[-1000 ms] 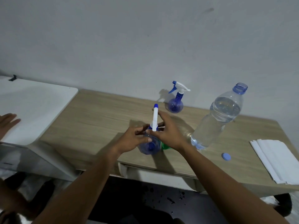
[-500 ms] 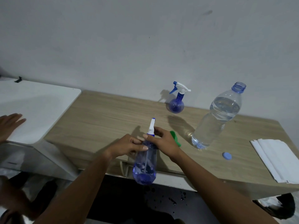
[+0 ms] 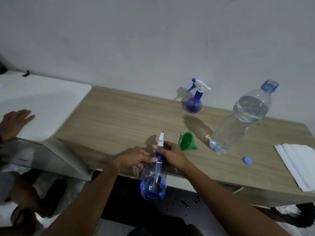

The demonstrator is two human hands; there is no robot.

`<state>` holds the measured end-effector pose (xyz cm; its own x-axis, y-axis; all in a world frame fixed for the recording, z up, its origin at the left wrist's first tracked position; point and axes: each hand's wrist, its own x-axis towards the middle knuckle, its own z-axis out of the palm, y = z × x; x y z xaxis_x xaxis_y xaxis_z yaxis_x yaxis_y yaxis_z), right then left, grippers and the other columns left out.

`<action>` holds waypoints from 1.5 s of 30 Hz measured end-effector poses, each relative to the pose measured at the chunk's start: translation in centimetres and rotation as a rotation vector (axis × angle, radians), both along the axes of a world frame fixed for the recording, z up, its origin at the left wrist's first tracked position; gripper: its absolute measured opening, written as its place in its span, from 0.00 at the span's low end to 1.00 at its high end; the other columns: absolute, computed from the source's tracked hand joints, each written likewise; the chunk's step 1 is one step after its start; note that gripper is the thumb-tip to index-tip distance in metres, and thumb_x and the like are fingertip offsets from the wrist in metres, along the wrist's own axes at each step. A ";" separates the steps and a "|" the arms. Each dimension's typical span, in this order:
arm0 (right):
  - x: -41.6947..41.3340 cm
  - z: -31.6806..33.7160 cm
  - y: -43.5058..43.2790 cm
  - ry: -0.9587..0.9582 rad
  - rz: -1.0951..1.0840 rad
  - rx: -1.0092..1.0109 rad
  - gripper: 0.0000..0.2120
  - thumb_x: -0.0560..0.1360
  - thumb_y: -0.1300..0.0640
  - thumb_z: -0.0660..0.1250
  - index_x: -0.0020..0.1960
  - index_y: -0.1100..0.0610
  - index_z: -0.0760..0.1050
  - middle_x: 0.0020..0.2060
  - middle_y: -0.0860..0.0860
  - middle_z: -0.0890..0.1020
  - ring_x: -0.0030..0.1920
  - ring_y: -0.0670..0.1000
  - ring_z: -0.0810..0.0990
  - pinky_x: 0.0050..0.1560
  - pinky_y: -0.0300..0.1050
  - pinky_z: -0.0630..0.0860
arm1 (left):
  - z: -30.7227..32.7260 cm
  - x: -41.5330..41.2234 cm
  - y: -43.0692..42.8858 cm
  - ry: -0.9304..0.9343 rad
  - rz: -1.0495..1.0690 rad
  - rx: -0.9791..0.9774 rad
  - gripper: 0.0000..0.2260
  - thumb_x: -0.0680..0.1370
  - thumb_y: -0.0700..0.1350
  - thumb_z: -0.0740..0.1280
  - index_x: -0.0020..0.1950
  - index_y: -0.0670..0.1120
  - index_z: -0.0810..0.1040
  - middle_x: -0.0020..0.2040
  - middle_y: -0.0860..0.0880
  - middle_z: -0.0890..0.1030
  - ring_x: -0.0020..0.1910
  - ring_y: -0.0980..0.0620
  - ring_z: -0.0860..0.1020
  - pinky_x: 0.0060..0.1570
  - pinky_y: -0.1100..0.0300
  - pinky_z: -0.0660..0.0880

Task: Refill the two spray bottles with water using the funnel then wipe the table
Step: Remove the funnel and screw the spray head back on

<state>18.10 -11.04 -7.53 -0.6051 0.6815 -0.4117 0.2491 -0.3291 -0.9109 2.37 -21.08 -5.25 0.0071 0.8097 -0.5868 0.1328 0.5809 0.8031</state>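
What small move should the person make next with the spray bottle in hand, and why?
Probably turn the sprayer head at the neck with the right hand while the left hand steadies the spray bottle. Both hands grip it over the edge of the table, the funnel lies on its side, and the water bottle stands uncapped. Loosening or tightening cannot be told.
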 end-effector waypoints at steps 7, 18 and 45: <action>-0.2 -0.5 -0.3 -0.003 0.023 0.020 0.16 0.71 0.49 0.79 0.54 0.56 0.83 0.48 0.53 0.88 0.47 0.50 0.86 0.51 0.45 0.81 | 0.0 -0.3 -0.5 0.005 0.005 -0.017 0.08 0.76 0.52 0.72 0.49 0.49 0.85 0.41 0.51 0.87 0.37 0.51 0.84 0.53 0.56 0.77; -0.5 -0.4 -0.3 -0.029 0.028 -0.002 0.17 0.68 0.47 0.81 0.49 0.57 0.83 0.40 0.50 0.86 0.40 0.49 0.84 0.45 0.46 0.79 | 0.0 -0.4 -0.8 0.001 0.005 0.002 0.10 0.75 0.51 0.72 0.50 0.46 0.85 0.41 0.49 0.87 0.37 0.51 0.84 0.52 0.56 0.78; 0.3 2.2 0.6 -0.037 0.035 -0.016 0.14 0.72 0.51 0.79 0.52 0.58 0.82 0.37 0.48 0.84 0.33 0.46 0.82 0.32 0.39 0.76 | 0.7 -0.1 0.4 0.034 0.022 0.012 0.15 0.75 0.52 0.72 0.54 0.42 0.85 0.46 0.47 0.87 0.37 0.52 0.84 0.48 0.58 0.75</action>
<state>18.37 -10.44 -5.31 -0.6124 0.6534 -0.4450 0.2937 -0.3345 -0.8954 2.32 -20.66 -4.55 -0.0307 0.8164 -0.5767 0.1471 0.5743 0.8053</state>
